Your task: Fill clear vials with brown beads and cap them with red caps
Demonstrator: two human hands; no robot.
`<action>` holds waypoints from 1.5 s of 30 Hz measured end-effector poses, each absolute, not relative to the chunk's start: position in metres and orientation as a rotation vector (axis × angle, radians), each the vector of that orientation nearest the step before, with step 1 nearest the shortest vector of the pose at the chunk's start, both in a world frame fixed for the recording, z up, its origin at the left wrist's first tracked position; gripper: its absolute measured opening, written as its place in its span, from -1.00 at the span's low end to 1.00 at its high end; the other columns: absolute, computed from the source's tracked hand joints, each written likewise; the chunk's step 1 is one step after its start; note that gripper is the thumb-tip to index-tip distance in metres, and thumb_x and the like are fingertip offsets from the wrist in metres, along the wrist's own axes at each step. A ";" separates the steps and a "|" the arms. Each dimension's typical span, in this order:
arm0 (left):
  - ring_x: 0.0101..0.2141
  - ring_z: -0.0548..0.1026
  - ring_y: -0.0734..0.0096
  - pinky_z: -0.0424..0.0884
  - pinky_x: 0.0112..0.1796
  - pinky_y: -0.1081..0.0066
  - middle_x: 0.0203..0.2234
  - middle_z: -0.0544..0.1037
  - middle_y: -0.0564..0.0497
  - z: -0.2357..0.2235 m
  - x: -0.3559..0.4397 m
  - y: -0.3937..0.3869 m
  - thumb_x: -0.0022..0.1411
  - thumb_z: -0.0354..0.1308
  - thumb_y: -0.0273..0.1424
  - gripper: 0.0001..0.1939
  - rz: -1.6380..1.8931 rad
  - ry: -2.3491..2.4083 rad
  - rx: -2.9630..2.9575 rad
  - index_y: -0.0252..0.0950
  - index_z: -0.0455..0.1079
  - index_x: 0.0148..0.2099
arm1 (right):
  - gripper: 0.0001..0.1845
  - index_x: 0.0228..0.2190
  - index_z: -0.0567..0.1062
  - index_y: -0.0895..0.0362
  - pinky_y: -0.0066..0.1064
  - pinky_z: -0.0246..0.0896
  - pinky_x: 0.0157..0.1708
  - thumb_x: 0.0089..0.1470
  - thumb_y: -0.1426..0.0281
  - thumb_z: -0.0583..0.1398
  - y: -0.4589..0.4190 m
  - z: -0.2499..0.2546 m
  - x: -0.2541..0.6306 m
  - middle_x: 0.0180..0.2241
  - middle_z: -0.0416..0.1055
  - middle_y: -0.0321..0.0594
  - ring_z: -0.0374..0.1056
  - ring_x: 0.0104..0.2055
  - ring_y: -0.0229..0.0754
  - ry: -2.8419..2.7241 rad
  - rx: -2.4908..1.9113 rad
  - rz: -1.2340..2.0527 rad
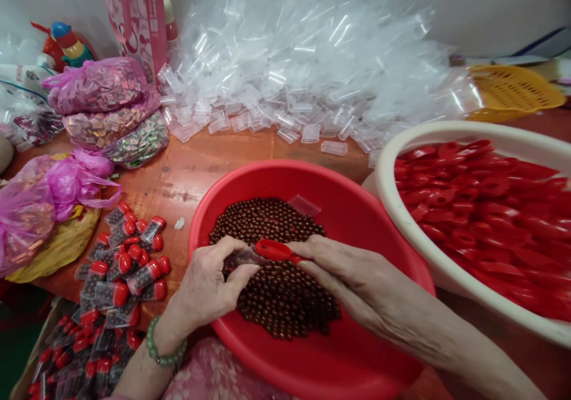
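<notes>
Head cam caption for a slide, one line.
Left hand holds a clear plastic tube, right hand a red cap, over a red basin of brown beads.

Landmark: red plastic basin (357,210). Left hand (205,287) and right hand (352,269) span the near half, a clear vial (241,258) and red cap (272,249) pinched between them. Over the far half, open air up to the rim. Past the far rim, a strip of orange tabletop (214,168) gives a way through, stopping at a heap of clear plastic tubes (285,61). Just right, a cream basin (401,162) of red caps blocks that side. Left, capped vials (120,269) crowd the passage; pink plastic bags (102,85) lie beyond them.
</notes>
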State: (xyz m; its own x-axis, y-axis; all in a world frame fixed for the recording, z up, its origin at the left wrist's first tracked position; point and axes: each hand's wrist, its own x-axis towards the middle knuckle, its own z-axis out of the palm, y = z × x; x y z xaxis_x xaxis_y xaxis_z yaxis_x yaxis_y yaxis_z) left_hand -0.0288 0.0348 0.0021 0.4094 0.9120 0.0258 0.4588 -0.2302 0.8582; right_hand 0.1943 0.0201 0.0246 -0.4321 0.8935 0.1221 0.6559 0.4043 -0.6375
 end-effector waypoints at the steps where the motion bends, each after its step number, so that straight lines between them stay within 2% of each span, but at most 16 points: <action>1: -0.41 0.46 0.46 0.34 -0.35 0.48 -0.41 0.53 0.03 0.002 -0.029 0.034 0.23 0.13 -0.40 -0.89 0.702 1.183 1.852 -0.29 0.39 -0.19 | -0.65 -0.07 0.49 0.08 -0.33 0.45 -0.25 0.24 0.39 -0.02 0.020 0.023 0.197 -0.21 0.51 -0.10 0.48 -0.22 -0.12 -2.272 -1.322 0.669; 5: -0.38 0.47 0.46 0.33 -0.32 0.48 -0.39 0.55 0.03 0.002 -0.029 0.034 0.23 0.13 -0.42 -0.89 0.702 1.185 1.848 -0.30 0.40 -0.18 | -0.56 -0.03 0.46 0.06 -0.19 0.45 -0.24 0.11 0.52 -0.02 0.013 0.014 0.219 -0.19 0.49 -0.08 0.47 -0.19 -0.03 -2.489 -1.382 0.466; 8: -0.38 0.48 0.45 0.34 -0.32 0.48 -0.39 0.56 0.03 0.003 -0.029 0.034 0.24 0.12 -0.42 -0.89 0.702 1.192 1.827 -0.29 0.41 -0.18 | -0.54 0.00 0.44 0.08 -0.07 0.41 -0.14 0.12 0.51 -0.04 0.008 0.013 0.230 -0.13 0.48 -0.07 0.45 -0.11 0.04 -2.491 -1.437 0.377; 10: -0.39 0.48 0.44 0.34 -0.32 0.47 -0.39 0.55 0.02 0.003 -0.029 0.035 0.24 0.13 -0.41 -0.90 0.704 1.194 1.825 -0.29 0.41 -0.19 | -0.59 -0.02 0.44 0.06 -0.13 0.43 -0.16 0.18 0.45 -0.04 0.010 0.019 0.227 -0.13 0.49 -0.09 0.46 -0.11 0.00 -2.435 -1.422 0.417; 14: -0.37 0.47 0.43 0.34 -0.30 0.45 -0.39 0.54 0.02 0.002 -0.030 0.035 0.23 0.13 -0.41 -0.90 0.712 1.191 1.806 -0.29 0.40 -0.19 | -0.66 -0.11 0.47 0.06 -0.36 0.45 -0.35 0.27 0.34 -0.05 0.018 0.035 0.207 -0.24 0.51 -0.14 0.49 -0.26 -0.12 -2.323 -1.353 0.524; 19: -0.34 0.48 0.45 0.37 -0.28 0.46 -0.34 0.53 0.00 0.002 -0.029 0.036 0.21 0.14 -0.40 -0.87 0.815 1.123 1.488 -0.29 0.35 -0.18 | -0.71 -0.10 0.44 0.09 -0.45 0.43 -0.35 0.28 0.37 -0.03 0.022 0.039 0.198 -0.28 0.51 -0.15 0.49 -0.28 -0.18 -2.244 -1.300 0.502; 25: -0.33 0.46 0.47 0.36 -0.27 0.47 -0.35 0.47 0.02 0.008 -0.022 0.034 0.16 0.19 -0.38 -0.84 0.934 1.045 1.268 -0.29 0.28 -0.25 | -0.75 -0.11 0.42 0.10 -0.45 0.44 -0.31 0.27 0.34 0.01 0.019 0.037 0.200 -0.29 0.54 -0.19 0.50 -0.29 -0.19 -2.277 -1.256 0.503; 28: -0.36 0.44 0.51 0.35 -0.31 0.50 -0.33 0.48 0.02 0.012 -0.015 0.032 0.16 0.19 -0.40 -0.88 0.949 1.087 1.324 -0.30 0.31 -0.27 | -0.77 -0.14 0.43 0.09 -0.41 0.45 -0.33 0.26 0.32 0.03 0.018 0.037 0.199 -0.30 0.56 -0.19 0.51 -0.31 -0.16 -2.298 -1.247 0.500; 32: -0.46 0.42 0.53 0.33 -0.41 0.53 -0.45 0.50 0.06 0.010 -0.009 0.030 0.14 0.20 -0.39 -0.89 0.884 1.141 1.297 -0.31 0.37 -0.29 | -0.79 -0.14 0.41 0.10 -0.43 0.44 -0.33 0.25 0.32 0.05 0.018 0.035 0.199 -0.29 0.55 -0.17 0.50 -0.30 -0.17 -2.228 -1.260 0.434; 35: -0.47 0.42 0.53 0.33 -0.42 0.52 -0.47 0.51 0.06 0.007 -0.010 0.030 0.13 0.22 -0.40 -0.90 0.903 1.155 1.297 -0.31 0.42 -0.28 | -0.81 -0.15 0.41 0.09 -0.45 0.42 -0.35 0.25 0.33 0.06 0.019 0.033 0.199 -0.31 0.55 -0.18 0.50 -0.31 -0.19 -2.214 -1.257 0.393; 41: -0.31 0.48 0.44 0.39 -0.27 0.49 -0.35 0.53 -0.02 0.008 -0.011 0.032 0.12 0.23 -0.48 -0.95 1.143 1.123 1.468 -0.34 0.45 -0.31 | -0.80 -0.18 0.43 0.10 -0.48 0.41 -0.37 0.27 0.34 0.03 0.022 0.032 0.197 -0.34 0.54 -0.24 0.48 -0.36 -0.24 -2.282 -1.203 0.464; 45: -0.35 0.47 0.48 0.38 -0.32 0.52 -0.36 0.53 -0.02 0.006 -0.009 0.035 0.13 0.23 -0.48 -0.95 1.058 1.119 1.462 -0.36 0.47 -0.31 | -0.83 -0.19 0.43 0.10 -0.53 0.40 -0.37 0.25 0.36 0.07 0.023 0.029 0.194 -0.32 0.54 -0.27 0.49 -0.35 -0.26 -2.199 -1.204 0.511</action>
State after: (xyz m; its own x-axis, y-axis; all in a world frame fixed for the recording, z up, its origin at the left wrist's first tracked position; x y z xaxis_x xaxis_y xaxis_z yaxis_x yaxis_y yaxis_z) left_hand -0.0095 0.0349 0.0059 0.1981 0.9773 0.0749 0.1291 -0.1018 0.9864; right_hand 0.1936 0.0235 0.0289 -0.4287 0.8521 0.3003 0.6322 0.5204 -0.5740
